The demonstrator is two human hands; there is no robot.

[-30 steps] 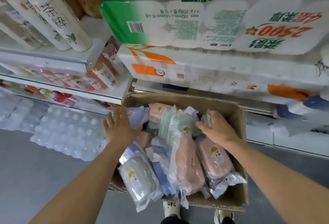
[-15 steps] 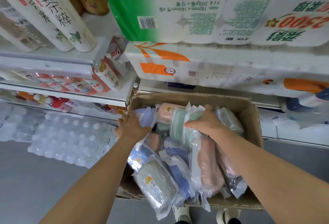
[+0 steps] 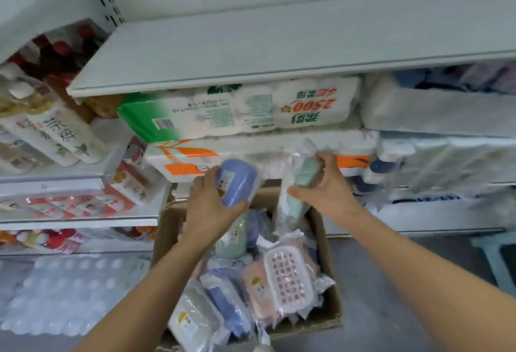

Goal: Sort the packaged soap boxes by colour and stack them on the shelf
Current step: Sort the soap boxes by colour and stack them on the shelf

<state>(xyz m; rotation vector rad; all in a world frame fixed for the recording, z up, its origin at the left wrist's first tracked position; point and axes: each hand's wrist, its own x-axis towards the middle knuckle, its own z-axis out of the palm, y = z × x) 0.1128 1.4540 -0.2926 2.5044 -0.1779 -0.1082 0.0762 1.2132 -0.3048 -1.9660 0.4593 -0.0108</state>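
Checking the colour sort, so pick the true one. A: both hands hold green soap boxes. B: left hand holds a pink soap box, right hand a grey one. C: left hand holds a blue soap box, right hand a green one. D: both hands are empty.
C: the left hand grips a blue soap box and the right hand a green soap box, both lifted above the cardboard box.

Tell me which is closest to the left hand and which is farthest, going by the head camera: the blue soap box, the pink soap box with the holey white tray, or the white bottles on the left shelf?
1. Blue soap box: gripped in the left hand.
2. Pink soap box: lower right, in the cardboard box.
3. White bottles: far left, on the shelf.
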